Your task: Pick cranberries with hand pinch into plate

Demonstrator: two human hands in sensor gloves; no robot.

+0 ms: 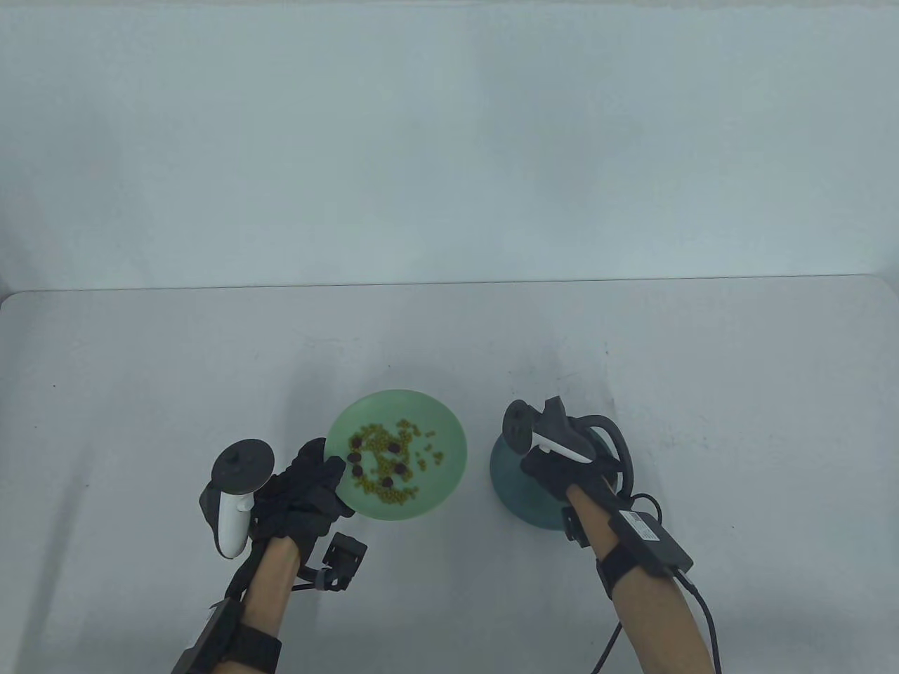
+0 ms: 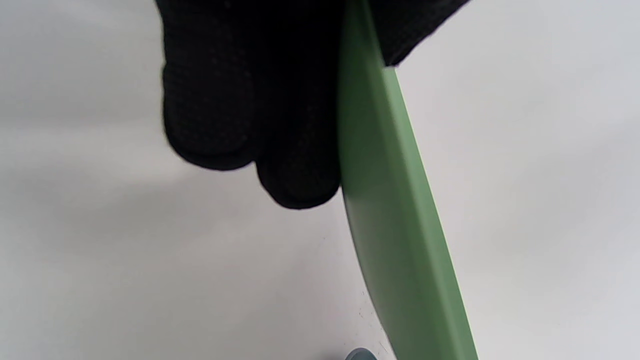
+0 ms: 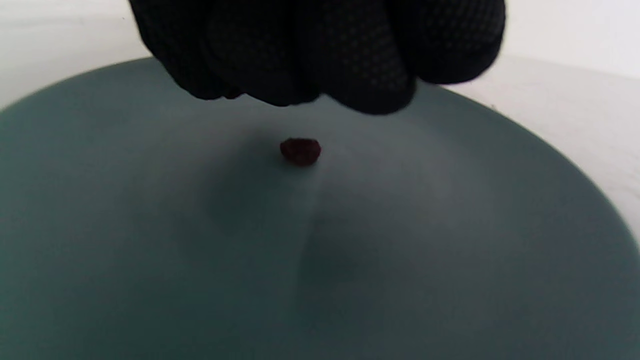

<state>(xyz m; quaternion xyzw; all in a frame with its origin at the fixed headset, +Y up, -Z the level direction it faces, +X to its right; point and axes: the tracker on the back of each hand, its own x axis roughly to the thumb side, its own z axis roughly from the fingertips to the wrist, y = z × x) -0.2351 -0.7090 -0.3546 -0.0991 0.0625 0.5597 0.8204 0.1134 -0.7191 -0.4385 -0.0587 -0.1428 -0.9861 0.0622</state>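
Observation:
A light green plate (image 1: 449, 449) holds yellow-green beans and several dark red cranberries (image 1: 400, 467). My left hand (image 1: 330, 469) grips its left rim; in the left wrist view my fingers (image 2: 295, 150) lie against the plate's (image 2: 395, 225) underside, with the thumb over the rim. My right hand (image 1: 544, 460) hovers over a dark teal plate (image 1: 509, 491). In the right wrist view my fingertips (image 3: 320, 95) hang bunched just above one cranberry (image 3: 300, 151), which is free of them over the teal plate (image 3: 450, 250). The hand holds nothing that I can see.
The two plates stand side by side near the table's front, a small gap between them. The teal plate's edge shows at the bottom of the left wrist view (image 2: 360, 355). A pale wall rises behind the table's far edge (image 1: 449, 282).

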